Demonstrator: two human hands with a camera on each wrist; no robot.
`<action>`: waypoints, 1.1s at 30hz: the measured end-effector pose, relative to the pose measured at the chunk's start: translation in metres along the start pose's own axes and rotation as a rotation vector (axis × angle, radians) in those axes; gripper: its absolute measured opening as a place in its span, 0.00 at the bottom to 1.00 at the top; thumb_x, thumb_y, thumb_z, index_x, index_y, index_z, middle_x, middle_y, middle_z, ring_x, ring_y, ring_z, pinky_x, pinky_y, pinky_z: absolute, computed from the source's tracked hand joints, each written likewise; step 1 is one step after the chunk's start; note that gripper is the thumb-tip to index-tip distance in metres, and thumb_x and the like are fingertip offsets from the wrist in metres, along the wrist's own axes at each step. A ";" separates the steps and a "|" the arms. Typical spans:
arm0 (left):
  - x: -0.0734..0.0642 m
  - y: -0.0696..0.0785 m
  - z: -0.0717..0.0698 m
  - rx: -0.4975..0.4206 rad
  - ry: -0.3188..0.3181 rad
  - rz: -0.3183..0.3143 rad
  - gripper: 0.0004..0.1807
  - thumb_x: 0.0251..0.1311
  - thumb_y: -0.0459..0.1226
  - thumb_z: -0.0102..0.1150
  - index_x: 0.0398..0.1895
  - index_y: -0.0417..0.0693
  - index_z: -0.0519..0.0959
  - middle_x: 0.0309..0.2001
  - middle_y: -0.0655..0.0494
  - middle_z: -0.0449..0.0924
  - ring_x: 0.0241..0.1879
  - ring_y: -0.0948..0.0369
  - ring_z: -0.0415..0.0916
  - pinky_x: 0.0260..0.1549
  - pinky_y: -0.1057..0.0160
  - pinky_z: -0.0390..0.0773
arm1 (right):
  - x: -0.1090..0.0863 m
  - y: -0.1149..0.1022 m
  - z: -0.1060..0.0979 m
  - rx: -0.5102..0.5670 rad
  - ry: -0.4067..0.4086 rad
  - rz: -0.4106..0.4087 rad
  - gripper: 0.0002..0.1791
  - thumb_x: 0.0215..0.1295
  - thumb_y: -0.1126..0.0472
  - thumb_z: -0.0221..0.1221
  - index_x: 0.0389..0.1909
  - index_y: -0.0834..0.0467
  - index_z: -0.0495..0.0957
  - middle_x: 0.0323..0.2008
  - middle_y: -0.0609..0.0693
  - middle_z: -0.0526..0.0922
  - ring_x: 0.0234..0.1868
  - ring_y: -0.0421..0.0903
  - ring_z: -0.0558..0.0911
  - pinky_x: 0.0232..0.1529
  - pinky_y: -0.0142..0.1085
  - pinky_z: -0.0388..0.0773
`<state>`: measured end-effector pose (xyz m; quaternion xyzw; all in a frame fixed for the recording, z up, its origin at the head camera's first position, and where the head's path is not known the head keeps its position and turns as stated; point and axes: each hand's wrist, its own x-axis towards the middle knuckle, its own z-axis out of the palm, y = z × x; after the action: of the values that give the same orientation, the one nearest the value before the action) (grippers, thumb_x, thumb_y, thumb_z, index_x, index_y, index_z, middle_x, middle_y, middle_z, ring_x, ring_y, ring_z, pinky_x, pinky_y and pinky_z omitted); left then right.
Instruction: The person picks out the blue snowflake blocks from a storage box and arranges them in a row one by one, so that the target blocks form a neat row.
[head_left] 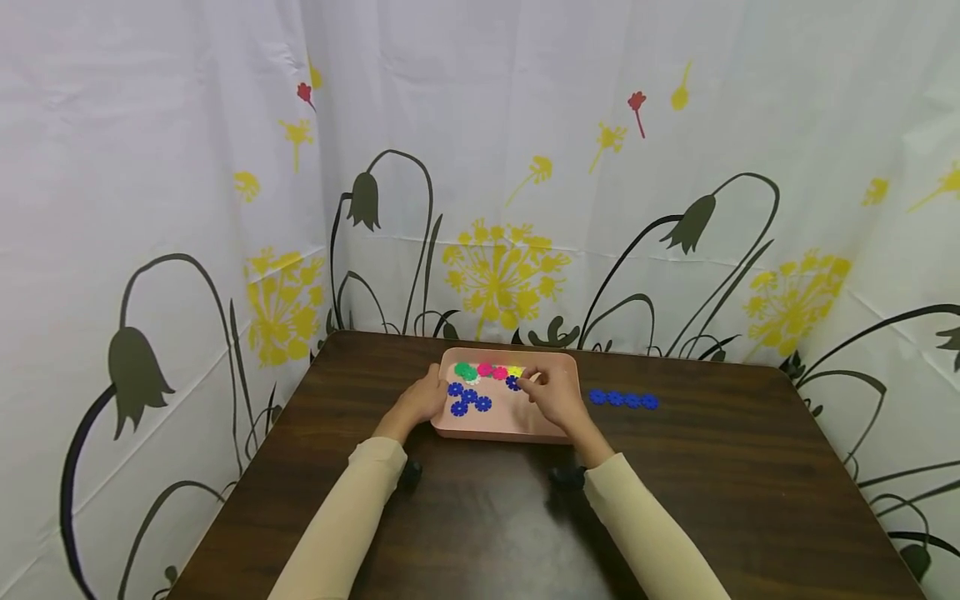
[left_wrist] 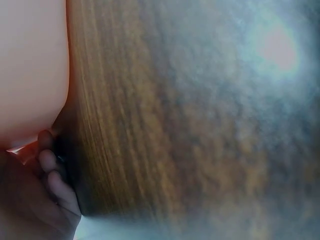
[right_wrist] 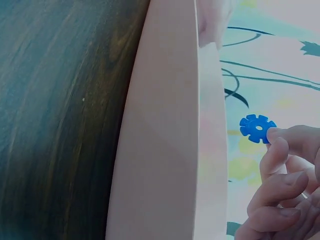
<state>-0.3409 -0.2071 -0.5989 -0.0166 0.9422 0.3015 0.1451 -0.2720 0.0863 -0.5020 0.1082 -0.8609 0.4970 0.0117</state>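
Observation:
My right hand pinches a blue notched plastic disc between thumb and fingertip, above the right half of the pink tray. In the right wrist view the disc is held up over the tray's rim, with the other fingers curled. My left hand grips the tray's left side; in the left wrist view its fingers curl against the tray wall. Several blue discs lie at the tray's left. Green discs, pink discs and yellow discs line its far side.
Several blue discs form a row on the dark wooden table, right of the tray. A white curtain with flower prints hangs behind the table and along both sides.

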 end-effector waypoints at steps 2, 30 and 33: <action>0.001 -0.002 0.001 -0.005 -0.006 -0.004 0.33 0.83 0.52 0.33 0.83 0.46 0.52 0.68 0.38 0.75 0.56 0.47 0.76 0.68 0.39 0.73 | -0.003 0.003 -0.002 0.036 0.005 -0.020 0.05 0.72 0.65 0.68 0.35 0.63 0.86 0.25 0.55 0.84 0.28 0.64 0.84 0.24 0.34 0.72; -0.004 0.002 -0.002 0.004 -0.009 -0.003 0.34 0.83 0.52 0.34 0.83 0.44 0.51 0.72 0.36 0.71 0.62 0.44 0.76 0.71 0.35 0.70 | -0.035 0.045 -0.068 0.158 0.108 0.207 0.15 0.77 0.53 0.64 0.46 0.63 0.85 0.26 0.50 0.81 0.31 0.46 0.76 0.32 0.35 0.69; 0.000 -0.002 0.000 0.007 -0.010 0.000 0.34 0.84 0.52 0.32 0.83 0.44 0.50 0.73 0.37 0.71 0.63 0.45 0.75 0.72 0.35 0.69 | -0.037 0.051 -0.078 0.194 0.107 0.257 0.17 0.78 0.52 0.63 0.49 0.65 0.84 0.26 0.46 0.80 0.34 0.45 0.77 0.38 0.35 0.73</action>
<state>-0.3410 -0.2082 -0.6002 -0.0147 0.9425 0.2983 0.1501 -0.2532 0.1848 -0.5109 -0.0290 -0.8137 0.5804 -0.0165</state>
